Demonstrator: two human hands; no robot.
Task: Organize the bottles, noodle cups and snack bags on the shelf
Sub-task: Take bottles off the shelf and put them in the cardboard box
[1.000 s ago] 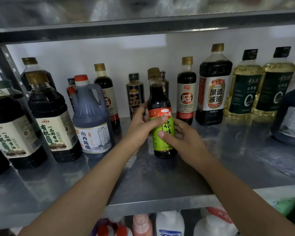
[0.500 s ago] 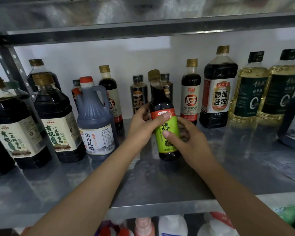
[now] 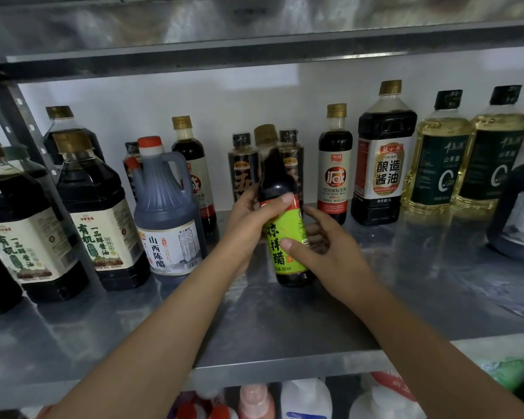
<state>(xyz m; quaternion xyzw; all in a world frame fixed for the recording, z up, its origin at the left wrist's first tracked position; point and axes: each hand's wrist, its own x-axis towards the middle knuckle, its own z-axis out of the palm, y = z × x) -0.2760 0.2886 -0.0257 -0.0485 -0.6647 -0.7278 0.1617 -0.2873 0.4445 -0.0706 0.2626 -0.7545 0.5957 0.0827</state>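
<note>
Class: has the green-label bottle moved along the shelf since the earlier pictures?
No: the green-label bottle still sits just in front of the small dark bottles, no nearer either side.

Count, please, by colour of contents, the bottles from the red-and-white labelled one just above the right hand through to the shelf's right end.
Dark bottles: 3
Yellow oil bottles: 2
Total: 5

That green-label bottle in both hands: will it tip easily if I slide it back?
Probably tippy: the green-label bottle is tall and narrow. Likely heavy for its size, being nearly full of dark liquid. The metal shelf looks smooth, so it should slide.
</note>
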